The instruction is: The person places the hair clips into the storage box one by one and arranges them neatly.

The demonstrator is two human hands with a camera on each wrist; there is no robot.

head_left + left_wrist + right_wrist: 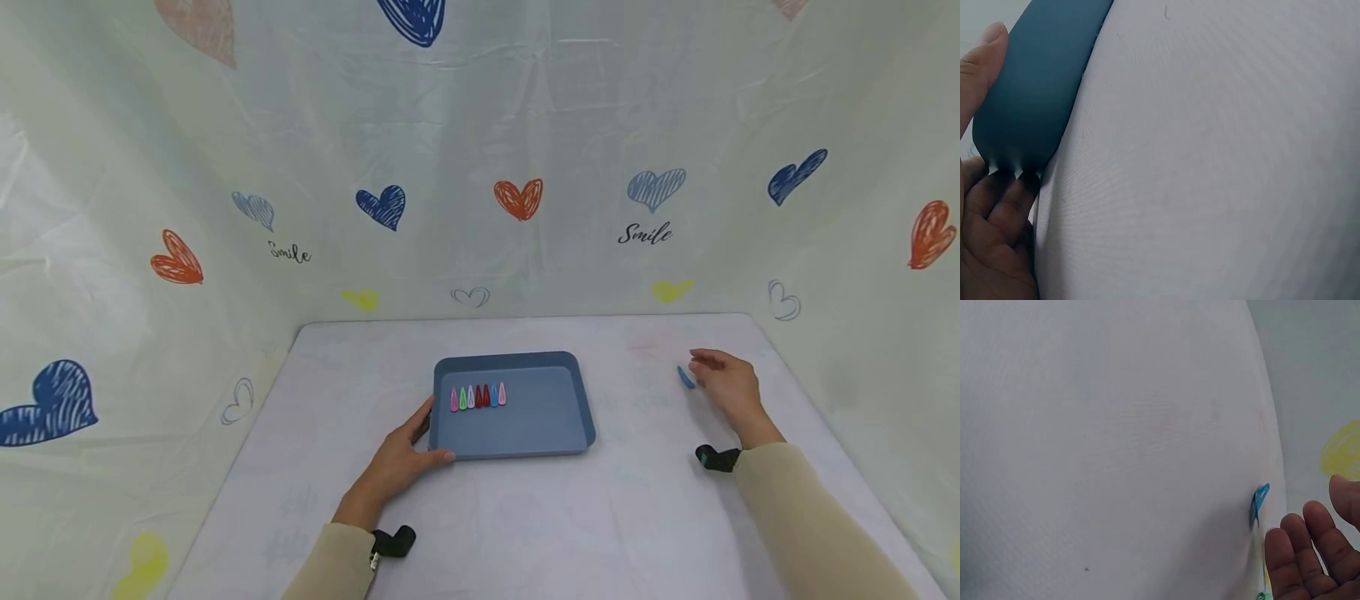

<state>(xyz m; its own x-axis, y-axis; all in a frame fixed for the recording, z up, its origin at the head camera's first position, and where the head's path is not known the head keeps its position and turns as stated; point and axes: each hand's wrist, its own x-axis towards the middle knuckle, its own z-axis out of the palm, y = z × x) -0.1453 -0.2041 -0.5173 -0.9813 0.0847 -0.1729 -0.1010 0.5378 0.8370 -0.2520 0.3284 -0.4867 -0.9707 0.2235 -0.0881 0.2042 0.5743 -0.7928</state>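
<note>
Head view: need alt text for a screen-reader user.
A person's left hand grips the left side of a blue-grey tray holding a row of seven colourful hair clips. The right hand is beside a single blue clip over a white table, with a heart-printed backdrop behind.

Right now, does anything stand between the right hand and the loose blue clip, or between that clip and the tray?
Nothing visible separates the right hand from the loose blue clip. Toward the tray, only its raised right rim shows in between.
</note>
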